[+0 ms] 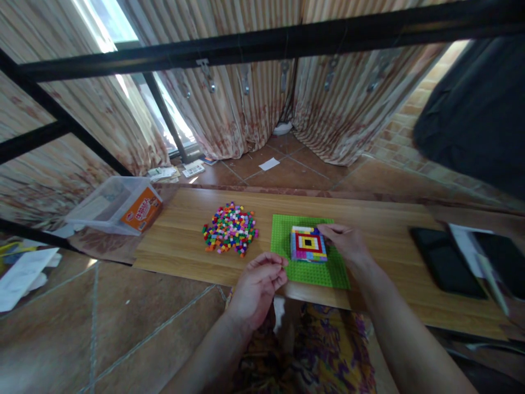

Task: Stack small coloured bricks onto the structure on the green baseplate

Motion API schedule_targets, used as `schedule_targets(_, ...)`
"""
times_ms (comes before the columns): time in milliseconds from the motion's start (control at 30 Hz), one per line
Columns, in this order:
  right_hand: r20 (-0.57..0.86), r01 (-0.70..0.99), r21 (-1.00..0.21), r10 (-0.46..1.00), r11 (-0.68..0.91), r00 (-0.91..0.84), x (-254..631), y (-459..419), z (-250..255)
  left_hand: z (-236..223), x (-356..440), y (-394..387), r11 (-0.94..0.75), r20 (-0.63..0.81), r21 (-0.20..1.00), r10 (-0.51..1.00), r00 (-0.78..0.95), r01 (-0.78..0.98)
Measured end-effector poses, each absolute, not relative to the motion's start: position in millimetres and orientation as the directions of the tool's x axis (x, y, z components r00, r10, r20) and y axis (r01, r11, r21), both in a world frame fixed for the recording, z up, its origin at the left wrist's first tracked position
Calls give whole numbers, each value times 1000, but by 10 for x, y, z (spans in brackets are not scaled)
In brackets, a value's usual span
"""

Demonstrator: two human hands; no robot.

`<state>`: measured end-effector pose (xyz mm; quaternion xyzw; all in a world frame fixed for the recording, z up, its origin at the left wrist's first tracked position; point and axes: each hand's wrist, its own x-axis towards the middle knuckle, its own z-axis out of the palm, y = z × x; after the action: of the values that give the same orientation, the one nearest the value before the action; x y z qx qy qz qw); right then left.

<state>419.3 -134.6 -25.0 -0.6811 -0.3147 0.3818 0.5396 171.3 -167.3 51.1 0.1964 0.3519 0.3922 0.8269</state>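
Note:
A square build of toy building bricks (298, 254) rises from a green studded baseplate (340, 276). Its top shows nested squares: black at the centre, then yellow, red, white and mixed colours. My right hand (346, 241) reaches in from the right, thumb and fingers pinched on a small dark blue building brick at the build's far right corner. Close to the baseplate's left edge, my left hand (262, 279) is closed with its fingertips together; whatever it may hold is too small to make out. Left of the baseplate lies a loose pile of coloured bricks (232, 227).
The wooden table (184, 219) carries a dark tablet (445, 262) and a phone-like device (500, 257) at the right. A clear plastic bin (109, 202) with an orange label stands at the left end. A black metal bar (254, 46) crosses above, before curtains.

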Motion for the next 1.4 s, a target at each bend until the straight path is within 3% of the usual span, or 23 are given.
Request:
schedule_targets(167, -197, 17, -974, 880, -226, 432, 4212, -1310, -264, 439, 1726, -1656, 606, -420, 627, 793, 442, -490)
schedule_targets(300, -174, 72, -973, 897, -221, 406, 4207, -1306, -241, 325, 1766, -1616, 512, -387, 764, 851, 355, -393)
schedule_targets(400, -170, 100, -970, 910, -223, 377, 4210, -1329, -214, 194, 1809, -1581, 329, -288, 921, 936, 201, -211)
schedule_targets(500, -158, 42, -981, 905, -190, 395, 4227, -1369, -201, 62, 1835, -1580, 153, -159, 987, 971, 179, 47)
schedule_targets(600, -136, -27, -990, 862, -141, 488, 4246, -1418, -217, -36, 1842, -1616, -8, -69, 965, 956, 286, 261)
schedule_targets(700, -89, 39, -991, 835, -131, 543, 4246, -1486, -261, -102, 1856, -1630, -177, 6, 907, 913, 408, 382)
schedule_targets(867, 12, 156, -982, 785, -108, 619, 4200, -1658, -386, -170, 1922, -1537, -368, 52, 793, 835, 548, 486)
schedule_targets(1000, 75, 226, -968, 745, -105, 663, 4164, -1757, -491, -195, 1927, -1465, -412, 83, 780, 815, 574, 472)
schedule_targets(1100, 106, 285, -951, 739, -120, 665, 4144, -1778, -537, -205, 1842, -1401, -405, 153, 794, 855, 495, 453)
schedule_targets(1233, 112, 306, -942, 732, -137, 672, 4149, -1784, -582, -193, 1584, -1217, -304, 229, 752, 953, 199, 586)
schedule_targets(1400, 97, 327, -930, 747, -167, 657, 4185, -1800, -617, -180, 1152, -1013, -181, 244, 691, 970, 11, 700)
